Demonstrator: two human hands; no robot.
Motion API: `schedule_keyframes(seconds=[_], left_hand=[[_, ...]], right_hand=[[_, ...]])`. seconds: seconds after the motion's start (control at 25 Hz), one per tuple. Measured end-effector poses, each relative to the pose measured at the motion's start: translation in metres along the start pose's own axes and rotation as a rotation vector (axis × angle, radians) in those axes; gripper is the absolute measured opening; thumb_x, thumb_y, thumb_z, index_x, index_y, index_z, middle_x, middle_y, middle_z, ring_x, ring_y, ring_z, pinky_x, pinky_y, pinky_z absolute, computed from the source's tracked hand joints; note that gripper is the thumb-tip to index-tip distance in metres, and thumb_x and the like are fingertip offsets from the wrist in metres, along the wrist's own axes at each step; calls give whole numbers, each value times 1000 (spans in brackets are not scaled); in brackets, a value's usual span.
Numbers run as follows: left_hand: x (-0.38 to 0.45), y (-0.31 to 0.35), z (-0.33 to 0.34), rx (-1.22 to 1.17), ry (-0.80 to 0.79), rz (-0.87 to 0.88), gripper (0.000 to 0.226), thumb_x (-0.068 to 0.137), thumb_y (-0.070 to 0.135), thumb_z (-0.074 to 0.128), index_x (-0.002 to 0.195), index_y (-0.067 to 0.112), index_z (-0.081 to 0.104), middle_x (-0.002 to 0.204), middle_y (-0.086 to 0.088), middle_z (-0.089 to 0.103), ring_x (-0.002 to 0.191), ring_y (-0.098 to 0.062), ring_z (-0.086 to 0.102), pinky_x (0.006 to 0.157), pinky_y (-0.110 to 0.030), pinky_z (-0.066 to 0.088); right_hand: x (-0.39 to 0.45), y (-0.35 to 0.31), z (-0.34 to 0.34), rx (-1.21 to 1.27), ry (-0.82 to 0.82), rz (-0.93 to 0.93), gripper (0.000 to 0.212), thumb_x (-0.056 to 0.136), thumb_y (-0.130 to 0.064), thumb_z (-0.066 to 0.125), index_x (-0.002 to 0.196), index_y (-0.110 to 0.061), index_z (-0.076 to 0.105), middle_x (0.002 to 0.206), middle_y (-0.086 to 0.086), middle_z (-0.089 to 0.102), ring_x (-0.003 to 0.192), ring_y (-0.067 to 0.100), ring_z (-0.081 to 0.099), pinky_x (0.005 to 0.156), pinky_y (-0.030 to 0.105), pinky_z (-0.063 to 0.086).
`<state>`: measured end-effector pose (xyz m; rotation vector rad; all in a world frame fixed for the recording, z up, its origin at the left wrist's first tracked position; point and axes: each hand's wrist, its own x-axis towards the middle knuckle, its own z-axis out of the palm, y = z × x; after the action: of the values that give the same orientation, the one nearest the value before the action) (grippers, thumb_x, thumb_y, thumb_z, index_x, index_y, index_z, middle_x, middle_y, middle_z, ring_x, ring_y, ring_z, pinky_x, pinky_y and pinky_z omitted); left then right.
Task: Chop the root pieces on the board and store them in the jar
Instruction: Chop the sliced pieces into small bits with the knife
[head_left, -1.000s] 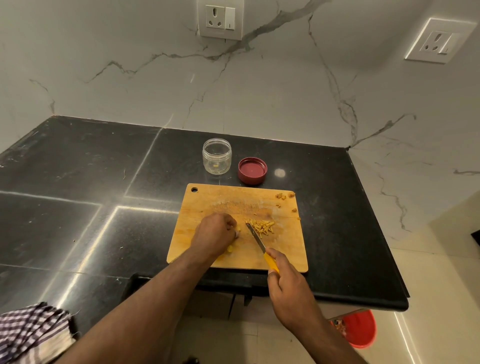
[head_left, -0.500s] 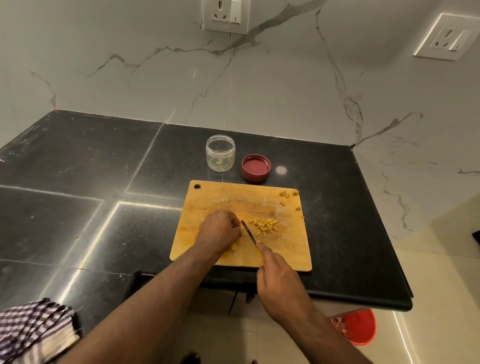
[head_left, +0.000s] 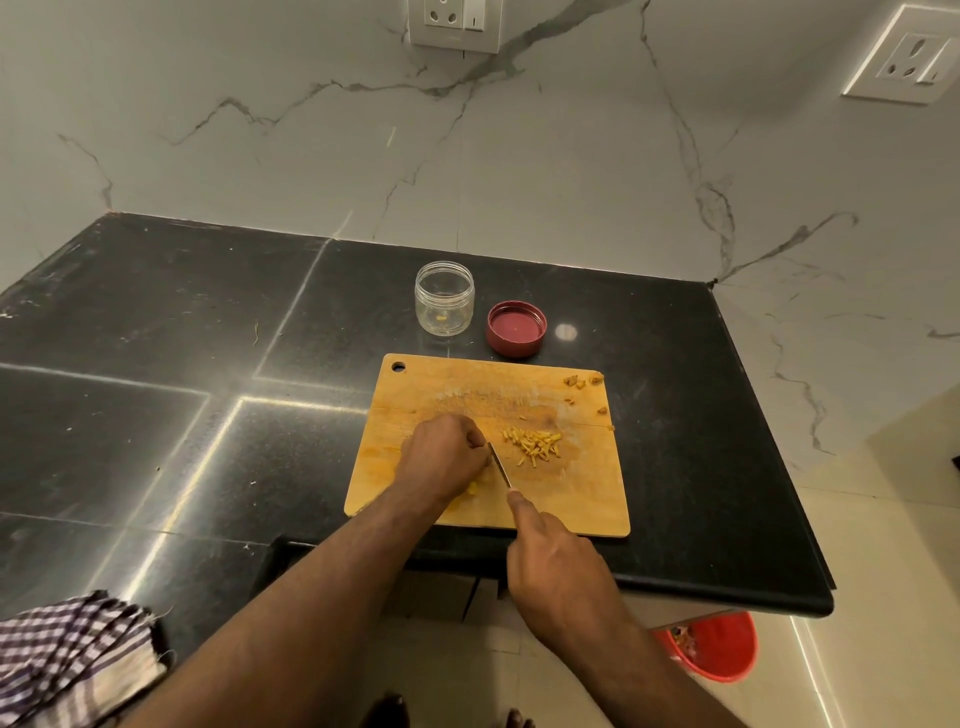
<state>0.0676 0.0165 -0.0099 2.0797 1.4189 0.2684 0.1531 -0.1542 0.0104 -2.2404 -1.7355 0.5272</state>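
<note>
A wooden chopping board (head_left: 571, 499) lies near the counter's front edge. My left hand (head_left: 441, 457) rests curled on the board and holds down a yellow root piece (head_left: 471, 487) that is mostly hidden beneath it. My right hand (head_left: 558, 577) grips a knife (head_left: 500, 465) whose blade stands against the left fingers. A small heap of chopped yellow sticks (head_left: 535, 446) lies just right of the blade. A clear jar (head_left: 444, 297) with a few bits inside stands open behind the board, its red lid (head_left: 516, 328) beside it.
A few root scraps (head_left: 582, 382) sit at the board's far right corner. The black counter (head_left: 208, 389) ends at a front edge below the board. A red bucket (head_left: 711, 647) stands on the floor at right. A checked cloth (head_left: 67, 660) lies at lower left.
The knife blade has moved left from the chopped heap to sit tight against my left fingers. The left hand stays on the root piece.
</note>
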Motion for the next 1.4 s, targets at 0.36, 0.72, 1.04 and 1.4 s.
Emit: schedule_keyframes(seconds=[0.36, 0.72, 1.04, 1.4], left_hand=[[2, -3, -3, -7, -39, -3, 18, 90, 24, 73, 107, 21, 75, 103, 6, 71, 97, -12, 64, 88, -34, 57], [2, -1, -2, -54, -23, -29, 10, 86, 20, 74, 96, 22, 77, 93, 7, 72, 88, -10, 65, 82, -35, 58], [2, -2, -2, -52, -23, -38, 13, 87, 25, 76, 100, 21, 75, 95, 6, 71, 92, -12, 64, 85, -36, 58], [2, -3, -1, -41, -18, -28, 14, 89, 21, 74, 103, 20, 76, 101, 4, 73, 94, -12, 64, 83, -31, 56]], right_hand=[[-10, 6, -8, 93, 107, -1, 50, 102, -32, 33, 151, -28, 25, 127, -4, 58, 96, 16, 62, 78, 32, 50], [9, -2, -2, 52, 61, -23, 49, 102, -28, 34, 150, -25, 26, 118, -1, 59, 92, 16, 60, 76, 32, 51], [-16, 6, -7, 48, 34, -13, 49, 102, -33, 31, 151, -29, 23, 125, -3, 58, 97, 18, 62, 79, 32, 50], [0, 0, -7, 94, 70, -7, 48, 101, -29, 33, 149, -26, 26, 116, -1, 59, 91, 16, 59, 76, 32, 50]])
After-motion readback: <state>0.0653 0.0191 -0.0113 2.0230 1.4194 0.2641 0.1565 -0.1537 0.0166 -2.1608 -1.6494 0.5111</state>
